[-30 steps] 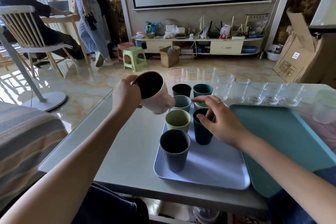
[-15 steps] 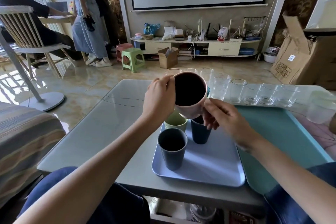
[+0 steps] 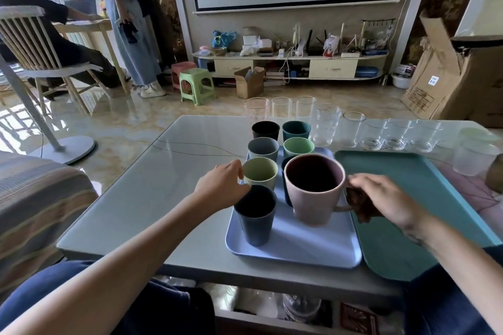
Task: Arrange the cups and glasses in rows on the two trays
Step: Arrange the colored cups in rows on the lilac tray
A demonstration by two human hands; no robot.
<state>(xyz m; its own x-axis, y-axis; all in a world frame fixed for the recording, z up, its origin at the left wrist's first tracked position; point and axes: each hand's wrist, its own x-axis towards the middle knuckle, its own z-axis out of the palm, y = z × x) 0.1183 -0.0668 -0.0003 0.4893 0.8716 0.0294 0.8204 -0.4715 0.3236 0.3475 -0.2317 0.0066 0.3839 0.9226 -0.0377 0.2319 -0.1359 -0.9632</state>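
Both bare forearms are extended forward from the lower corners. The left hand (image 3: 221,185) is held palm down with its fingers loosely curled, nothing being gripped. The right hand (image 3: 381,196) is turned knuckles up, its fingers closed on the handle of a pink ceramic mug (image 3: 315,190).

Dark blue cup (image 3: 285,171) behind pink mug (image 3: 313,193)

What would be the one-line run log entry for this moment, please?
right hand: holds pink mug by handle over lilac tray | left hand: beside light green cup | teal tray: no cups
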